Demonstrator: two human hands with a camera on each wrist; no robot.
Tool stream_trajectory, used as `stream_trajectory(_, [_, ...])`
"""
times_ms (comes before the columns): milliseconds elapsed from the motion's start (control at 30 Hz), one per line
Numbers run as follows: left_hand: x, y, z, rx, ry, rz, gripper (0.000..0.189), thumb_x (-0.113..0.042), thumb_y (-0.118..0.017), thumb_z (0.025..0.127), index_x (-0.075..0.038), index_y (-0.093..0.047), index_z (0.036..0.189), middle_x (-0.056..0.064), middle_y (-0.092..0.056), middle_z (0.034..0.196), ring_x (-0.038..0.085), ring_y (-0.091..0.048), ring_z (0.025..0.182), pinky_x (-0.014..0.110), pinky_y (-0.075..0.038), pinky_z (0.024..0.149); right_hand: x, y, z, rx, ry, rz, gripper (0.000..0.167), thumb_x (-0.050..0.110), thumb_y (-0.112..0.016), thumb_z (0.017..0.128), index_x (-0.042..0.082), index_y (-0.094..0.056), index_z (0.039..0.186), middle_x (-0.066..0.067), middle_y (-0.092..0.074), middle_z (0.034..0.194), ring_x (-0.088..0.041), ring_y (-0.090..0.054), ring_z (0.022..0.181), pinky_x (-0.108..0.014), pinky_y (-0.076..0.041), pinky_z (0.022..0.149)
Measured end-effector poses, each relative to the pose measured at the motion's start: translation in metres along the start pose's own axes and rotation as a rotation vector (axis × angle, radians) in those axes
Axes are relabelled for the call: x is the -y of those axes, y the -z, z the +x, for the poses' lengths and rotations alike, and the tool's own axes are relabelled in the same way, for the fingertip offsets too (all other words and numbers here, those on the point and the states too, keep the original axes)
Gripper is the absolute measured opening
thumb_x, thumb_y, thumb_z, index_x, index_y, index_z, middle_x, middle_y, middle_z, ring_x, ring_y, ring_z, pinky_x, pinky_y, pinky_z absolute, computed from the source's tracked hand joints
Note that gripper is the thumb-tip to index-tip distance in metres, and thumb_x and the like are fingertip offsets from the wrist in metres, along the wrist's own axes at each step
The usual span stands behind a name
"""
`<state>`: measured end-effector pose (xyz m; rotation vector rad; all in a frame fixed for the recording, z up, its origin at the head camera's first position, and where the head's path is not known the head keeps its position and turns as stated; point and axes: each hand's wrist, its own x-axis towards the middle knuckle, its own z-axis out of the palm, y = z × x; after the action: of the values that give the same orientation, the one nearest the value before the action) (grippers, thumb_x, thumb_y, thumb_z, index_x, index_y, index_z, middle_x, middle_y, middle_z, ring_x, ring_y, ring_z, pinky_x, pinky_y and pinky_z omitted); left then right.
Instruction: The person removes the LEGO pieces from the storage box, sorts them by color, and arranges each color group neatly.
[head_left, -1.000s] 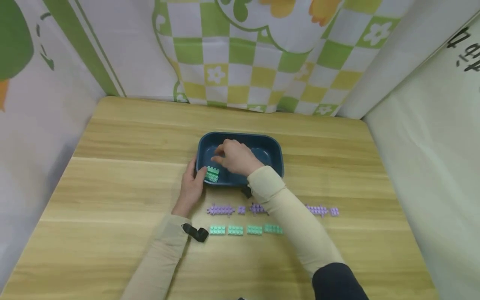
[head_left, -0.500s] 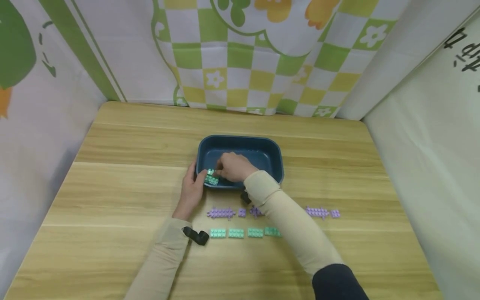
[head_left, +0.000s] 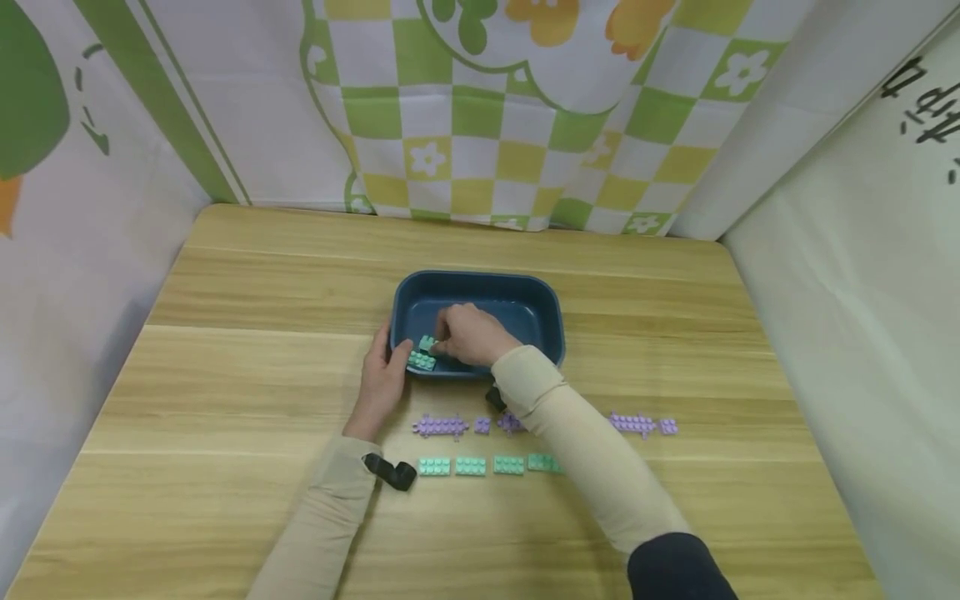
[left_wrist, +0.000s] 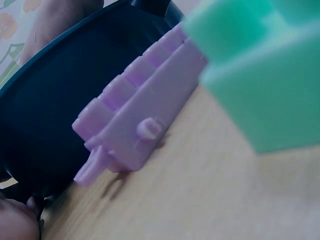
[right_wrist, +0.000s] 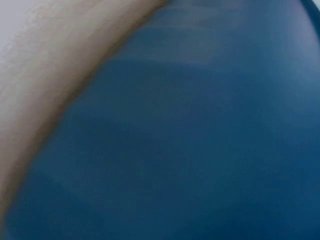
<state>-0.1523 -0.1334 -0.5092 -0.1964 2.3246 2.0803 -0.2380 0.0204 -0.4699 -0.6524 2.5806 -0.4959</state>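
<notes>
A dark blue tray (head_left: pixel 517 315) sits mid-table. My left hand (head_left: pixel 381 385) grips its left end, thumb over the rim. Inside the tray, my right hand (head_left: pixel 474 335) pinches a mint-green toy brick (head_left: pixel 427 342) with its fingertips. Another mint-green brick (head_left: pixel 422 361) lies beside it in the tray's near left corner, close to my left thumb. The right wrist view is filled by the tray's blue inside (right_wrist: pixel 190 140) and a blurred part of the hand; the pinched brick is out of sight there.
In front of the tray runs a row of purple bricks, long knobbed ones (head_left: pixel 441 426) and small square ones (head_left: pixel 482 426). Nearer me lies a row of mint-green bricks (head_left: pixel 471 467). My right sleeve (head_left: pixel 592 450) covers part of both rows. A patterned curtain (head_left: pixel 472 150) hangs behind the table.
My right hand has come down towards the tray's near left corner. It has taken hold of a green brick and shifted it slightly right. My left hand stays on the rim.
</notes>
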Motion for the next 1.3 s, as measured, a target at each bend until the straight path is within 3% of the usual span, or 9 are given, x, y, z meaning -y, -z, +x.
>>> stream_trajectory(67, [-0.008,0.0,-0.004,0.002,-0.005,0.01,0.056,-0.013,-0.043,0.102,-0.003,-0.024,0.153,0.017,-0.028,0.156,0.029,-0.026,0.143,0.039,-0.022,0.118,-0.001,-0.001,0.0,-0.006,0.001,0.008,0.024,0.03,-0.075,0.086,0.012,-0.069,0.102,0.004,-0.064,0.087,-0.011,-0.06,0.074,-0.026,-0.053,0.064])
stream_trajectory(233, [-0.009,0.0,-0.005,0.005,-0.007,0.008,0.056,-0.014,-0.043,0.102,-0.003,-0.023,0.153,0.017,-0.028,0.156,0.029,-0.027,0.143,0.039,-0.023,0.118,-0.007,0.0,-0.002,-0.036,0.021,0.015,0.033,0.028,-0.074,0.087,0.009,-0.069,0.115,0.001,-0.061,0.092,-0.012,-0.059,0.08,-0.026,-0.052,0.068])
stream_trajectory(500, [0.026,-0.001,0.012,-0.007,-0.019,-0.023,0.056,-0.021,-0.046,0.103,-0.012,-0.026,0.154,0.01,-0.029,0.156,0.024,-0.026,0.143,0.037,-0.02,0.118,-0.016,0.007,-0.017,-0.088,0.052,0.041,0.028,0.023,-0.072,0.09,0.009,-0.069,0.114,0.001,-0.054,0.095,-0.013,-0.055,0.084,-0.026,-0.052,0.068])
stream_trajectory(733, [0.032,-0.001,0.012,-0.032,-0.033,0.006,0.056,-0.026,-0.046,0.102,-0.015,-0.028,0.153,0.007,-0.031,0.156,0.022,-0.027,0.143,0.037,-0.02,0.118,-0.022,0.019,-0.038,-0.131,0.068,0.084,0.026,0.019,-0.071,0.09,0.01,-0.068,0.114,0.003,-0.056,0.097,-0.014,-0.054,0.084,-0.028,-0.051,0.07])
stream_trajectory(967, [0.034,0.001,0.014,-0.018,-0.04,-0.001,0.056,-0.025,-0.046,0.103,-0.012,-0.026,0.154,0.009,-0.029,0.156,0.024,-0.026,0.143,0.038,-0.02,0.118,-0.033,0.026,-0.068,-0.226,0.109,0.102,0.025,0.016,-0.073,0.088,0.007,-0.068,0.111,0.0,-0.056,0.096,-0.021,-0.057,0.087,-0.03,-0.051,0.072])
stream_trajectory(1300, [0.034,0.0,0.014,-0.034,-0.059,0.007,0.055,-0.023,-0.046,0.102,-0.011,-0.028,0.153,0.008,-0.031,0.156,0.022,-0.026,0.143,0.035,-0.021,0.118,-0.04,0.03,-0.099,-0.265,0.108,0.099,0.026,0.012,-0.073,0.088,0.003,-0.067,0.112,-0.003,-0.057,0.102,-0.023,-0.057,0.093,-0.033,-0.053,0.079])
